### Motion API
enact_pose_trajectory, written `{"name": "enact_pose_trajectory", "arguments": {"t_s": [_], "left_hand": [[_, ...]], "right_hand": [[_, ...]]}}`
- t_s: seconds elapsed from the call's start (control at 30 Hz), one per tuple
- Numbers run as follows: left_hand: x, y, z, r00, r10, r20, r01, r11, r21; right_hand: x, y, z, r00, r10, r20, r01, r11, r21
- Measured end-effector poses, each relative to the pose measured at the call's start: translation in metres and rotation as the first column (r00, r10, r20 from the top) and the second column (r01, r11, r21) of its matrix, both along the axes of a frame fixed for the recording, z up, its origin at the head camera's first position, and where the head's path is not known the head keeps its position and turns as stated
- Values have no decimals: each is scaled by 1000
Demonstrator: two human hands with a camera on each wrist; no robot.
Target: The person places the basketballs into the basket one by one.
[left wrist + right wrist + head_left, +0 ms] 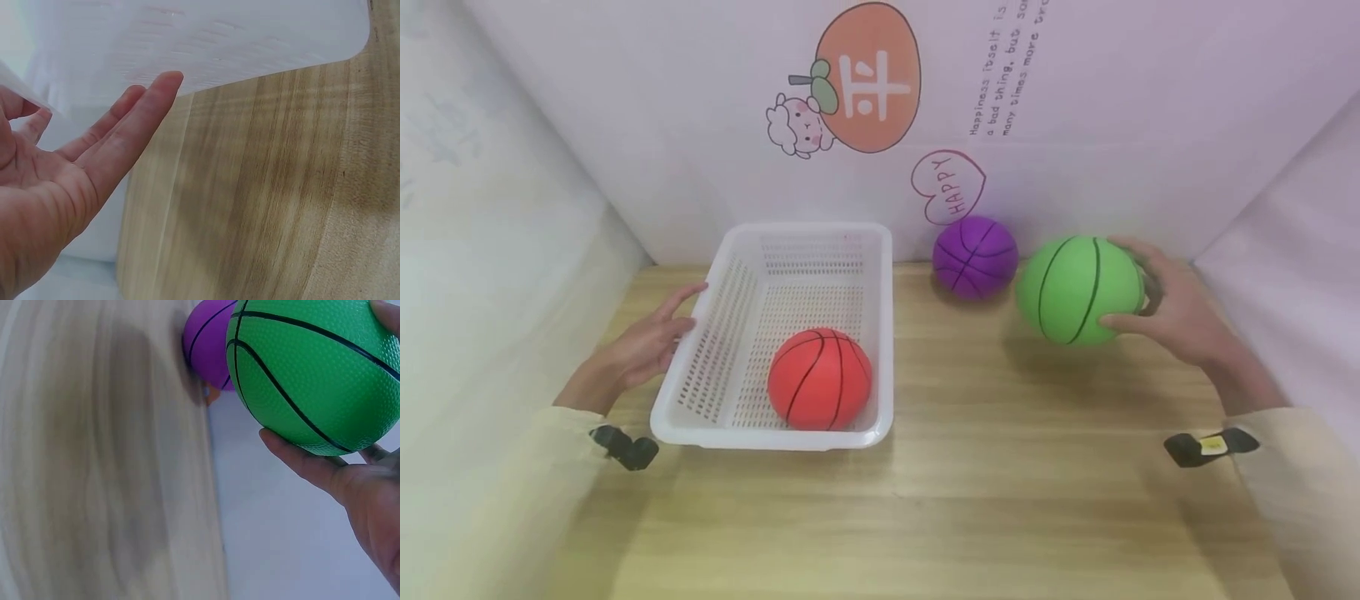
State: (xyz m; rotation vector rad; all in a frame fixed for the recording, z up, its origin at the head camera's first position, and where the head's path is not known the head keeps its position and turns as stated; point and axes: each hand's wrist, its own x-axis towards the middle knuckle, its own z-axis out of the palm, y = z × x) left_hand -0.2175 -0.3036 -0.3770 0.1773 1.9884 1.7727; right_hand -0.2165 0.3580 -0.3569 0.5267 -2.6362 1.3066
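My right hand (pixel 1180 312) holds a green toy basketball (pixel 1071 290) from its right side, fingers spread behind and thumb in front. The ball is raised above the table, with its shadow below. Just left of it, a smaller purple basketball (pixel 975 257) sits by the back wall; the right wrist view shows it partly hidden behind the green one. At the left, my left hand (pixel 651 340) touches the rim of a white plastic basket (pixel 886 333). In the left wrist view, straight fingers (pixel 125 134) extend beside the basket's outer wall. A red basketball (pixel 820 379) lies inside the basket.
The basket and balls are on a wood-grain table (pixel 970 517). Behind stands a pale printed cloth wall (pixel 700 125), with more pale cloth along the left and right sides. Dark straps (pixel 1210 447) lie at both sleeves.
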Motion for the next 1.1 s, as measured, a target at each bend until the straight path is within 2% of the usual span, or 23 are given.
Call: {"name": "enact_pose_trajectory", "arguments": {"t_s": [0.13, 0.3, 0.5, 0.63, 0.8, 0.97, 1.1], "left_hand": [[1, 0, -2, 1000, -3, -11, 3, 1000, 8], [2, -1, -2, 1000, 0, -10, 1, 1000, 22], [4, -3, -1, 1000, -1, -9, 1, 1000, 25], [3, -2, -3, 1000, 1, -9, 0, 1000, 22], [4, 0, -4, 1000, 10, -3, -10, 1000, -3], [6, 2, -4, 1000, 10, 7, -10, 1000, 5], [6, 2, -1, 1000, 17, 2, -17, 1000, -3]], "right_hand": [[1, -9, 8, 1000, 10, 19, -10, 1000, -6], [0, -23, 16, 1000, 14, 0, -14, 1000, 6], [-6, -45, 21, 991, 131, 19, -129, 986, -104], [-11, -56, 29, 986, 167, 7, -165, 977, -132], [-15, -72, 37, 972, 237, -4, -233, 954, -190], [-19, -86, 42, 966, 258, -9, -255, 948, -190], [-22, -96, 45, 965, 260, -20, -259, 946, -194]]}}
